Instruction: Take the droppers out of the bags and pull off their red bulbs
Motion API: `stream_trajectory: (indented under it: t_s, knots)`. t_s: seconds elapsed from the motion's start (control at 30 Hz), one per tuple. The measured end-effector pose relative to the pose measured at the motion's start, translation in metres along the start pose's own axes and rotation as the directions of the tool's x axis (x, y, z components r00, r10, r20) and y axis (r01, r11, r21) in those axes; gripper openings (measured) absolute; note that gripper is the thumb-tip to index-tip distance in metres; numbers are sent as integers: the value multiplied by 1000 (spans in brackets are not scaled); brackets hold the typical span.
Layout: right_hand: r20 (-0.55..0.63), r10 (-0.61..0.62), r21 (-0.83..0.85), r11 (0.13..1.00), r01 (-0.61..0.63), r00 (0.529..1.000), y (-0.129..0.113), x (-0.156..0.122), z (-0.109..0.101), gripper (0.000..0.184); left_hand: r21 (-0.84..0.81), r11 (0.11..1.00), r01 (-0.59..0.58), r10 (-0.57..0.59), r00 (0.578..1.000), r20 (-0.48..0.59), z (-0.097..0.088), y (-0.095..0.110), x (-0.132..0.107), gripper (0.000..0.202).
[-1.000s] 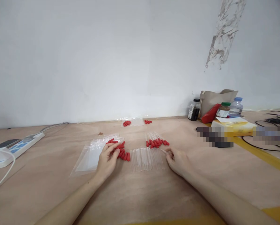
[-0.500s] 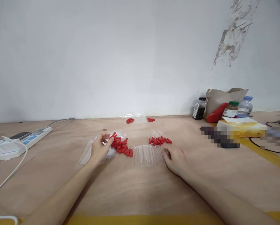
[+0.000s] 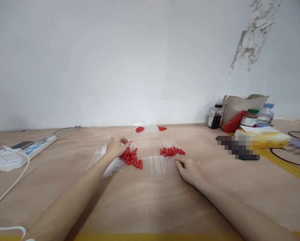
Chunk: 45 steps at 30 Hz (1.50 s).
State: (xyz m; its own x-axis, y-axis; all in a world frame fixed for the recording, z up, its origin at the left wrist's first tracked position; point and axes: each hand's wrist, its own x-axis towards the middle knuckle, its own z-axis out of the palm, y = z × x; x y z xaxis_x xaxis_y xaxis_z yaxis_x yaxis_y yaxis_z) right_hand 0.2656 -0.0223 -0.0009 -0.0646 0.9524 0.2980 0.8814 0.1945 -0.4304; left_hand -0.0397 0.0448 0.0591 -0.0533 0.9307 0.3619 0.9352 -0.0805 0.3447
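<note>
My left hand (image 3: pixel 116 146) reaches over the far end of a pile of red rubber caps (image 3: pixel 132 158). Its fingers are curled, and a bit of red shows at the fingertips. A row of clear glass tubes (image 3: pixel 160 167) lies side by side in front of me. My right hand (image 3: pixel 190 169) rests on the table at the right edge of that row. Its fingers are bent together against the outermost tubes, and whether they hold one is hidden. Behind the row lie several tubes fitted with red caps (image 3: pixel 172 150).
A clear plastic bag (image 3: pixel 107 162) lies under my left wrist. Another bag with red caps (image 3: pixel 142 128) sits by the wall. A power strip and cable (image 3: pixel 26 150) are at the left. Jars, a bottle, a bag (image 3: pixel 242 108) and a yellow box (image 3: pixel 262 137) are at the right.
My left hand has moved from the near side of the red caps to the far end and turned palm down. My right hand has slid slightly left against the tubes.
</note>
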Motion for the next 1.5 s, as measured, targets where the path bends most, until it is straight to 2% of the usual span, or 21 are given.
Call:
stream_trajectory:
  t_s: [0.23, 0.3, 0.37, 0.47, 0.57, 0.6, 0.67, 0.8, 0.97, 1.13, 1.23, 1.33, 1.4, 1.5]
  knots:
    - [-14, -1, 33, 999, 1, 1000, -2, 0, -4, 22, 128, 992, 5, -19, 994, 104, 12, 17, 16, 20]
    - [-16, -5, 44, 999, 6, 1000, -2, 0, -4, 21, 128, 991, -31, 17, 994, 106, 12, 33, 14, 22]
    - [-13, 0, 48, 999, 1, 1000, -1, 1, -3, 20, 100, 989, -108, 96, 988, 118, 17, 57, 10, 22]
    - [-3, 34, 53, 998, -34, 999, -1, 1, -3, 21, 25, 955, -295, 286, 941, 182, 33, 97, 0, 24]
    - [11, 35, 75, 997, -36, 999, 1, 2, -4, 22, -34, 884, -466, 461, 857, 231, 53, 125, -6, 36]
    - [9, 27, 82, 996, -28, 1000, 2, 2, -4, 22, -44, 870, -492, 487, 841, 237, 58, 129, -6, 40]
    - [1, 11, 87, 996, -11, 1000, 3, 3, -3, 24, -50, 869, -492, 488, 839, 241, 67, 134, -6, 44]
    - [16, 28, 53, 998, -29, 999, 4, 5, -1, 27, -69, 896, -439, 441, 859, 258, 74, 133, -3, 40]
    - [20, -4, 65, 998, 3, 1000, 4, 6, -2, 25, -109, 922, -371, 387, 880, 274, 72, 130, -2, 34]
    - [19, -29, 58, 998, 28, 999, 5, 7, -2, 26, -143, 941, -307, 334, 910, 245, 57, 116, -9, 35]
    - [15, 15, 74, 997, -16, 1000, 8, 9, 1, 24, -191, 922, -335, 363, 922, 134, 41, 96, -26, 31]
    - [4, 75, 124, 989, -75, 997, 14, 11, 7, 25, -210, 861, -463, 471, 882, -13, 27, 68, -52, 27]
    - [-37, 78, 217, 974, -68, 996, 19, 13, 11, 28, -179, 830, -529, 522, 848, -87, 22, 50, -69, 22]
    - [-215, 33, 373, 927, 50, 976, 23, 13, 12, 35, -142, 791, -595, 576, 803, -156, 20, 29, -88, 18]
